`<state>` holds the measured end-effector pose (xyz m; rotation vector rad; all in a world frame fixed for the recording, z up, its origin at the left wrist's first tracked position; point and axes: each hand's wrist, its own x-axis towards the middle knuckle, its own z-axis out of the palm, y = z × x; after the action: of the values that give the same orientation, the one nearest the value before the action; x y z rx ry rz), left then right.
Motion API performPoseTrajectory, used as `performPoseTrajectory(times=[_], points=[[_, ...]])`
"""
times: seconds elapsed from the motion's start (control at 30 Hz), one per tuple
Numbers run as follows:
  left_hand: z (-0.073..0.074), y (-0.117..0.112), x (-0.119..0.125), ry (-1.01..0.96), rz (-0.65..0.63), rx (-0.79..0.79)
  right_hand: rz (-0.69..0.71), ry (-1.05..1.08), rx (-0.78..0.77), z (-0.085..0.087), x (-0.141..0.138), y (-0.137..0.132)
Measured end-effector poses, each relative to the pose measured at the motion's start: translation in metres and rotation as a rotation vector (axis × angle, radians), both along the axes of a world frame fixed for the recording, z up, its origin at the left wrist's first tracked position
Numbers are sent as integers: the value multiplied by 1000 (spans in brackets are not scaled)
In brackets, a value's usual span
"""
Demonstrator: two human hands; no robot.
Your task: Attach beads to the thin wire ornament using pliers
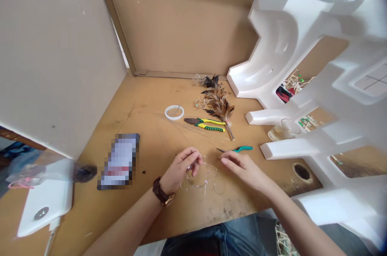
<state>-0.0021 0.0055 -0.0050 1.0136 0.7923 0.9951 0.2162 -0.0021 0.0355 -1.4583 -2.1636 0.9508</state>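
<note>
- Left hand [185, 164]: low over the middle of the table [145, 103]; thumb and forefinger pinch the beaded wire [207, 172] near its upper left part, other fingers curled in.
- Beaded wire: in front of the person, between the two hands, near the table's front edge; thin loops and loose ends spread to the right of the left hand, small pale beads along them.
- Right hand [242, 167]: just right of the loops, palm down; thumb and forefinger tips close together. Cannot tell whether they grip a fine strand.
- Teal-handled tool [244, 148]: just beyond the right hand, partly hidden by it, dark pointed tip to the left. Contact with the hand cannot be told.
- Yellow-and-green pliers [208, 124]: farther back, lying flat, head to the left.
- White ring [174, 118]: just left of the pliers' head, lying flat.
- Brown feather bundle [218, 100]: behind the pliers, its stem beside their handle ends.
- Phone [119, 161]: left of the left hand, well apart, screen blurred out.
- Glass [282, 131]: at right, among the prongs of a white moulded frame [273, 46].
- Brown-strapped watch [161, 191]: on the left wrist.
</note>
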Motion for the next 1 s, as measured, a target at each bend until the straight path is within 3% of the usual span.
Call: performPoseTrajectory(times=[0.17, 0.27, 0.4, 0.53, 0.73, 0.83, 0.93, 1.0], points=[[3, 0, -1, -91, -36, -96, -64, -589, 345, -26, 54, -5], [5, 0, -2, -165, -81, -164, -26, -717, 403, -42, 68, -5], [4, 0, -4, -240, -165, -244, 23, -767, 453, -42, 65, 6], [4, 1, -6, -291, -202, -318, 125, -794, 404, -34, 58, 19], [8, 1, -6, -267, -203, -291, 105, -821, 379, -27, 57, 19], [10, 1, -6, -205, -183, -245, 77, -643, 215, -15, 62, 14], [11, 1, -5, -171, -173, -212, 137, -345, -15, 2, 60, 5], [11, 1, -6, -163, -181, -217, 177, -265, -119, 11, 54, -3]])
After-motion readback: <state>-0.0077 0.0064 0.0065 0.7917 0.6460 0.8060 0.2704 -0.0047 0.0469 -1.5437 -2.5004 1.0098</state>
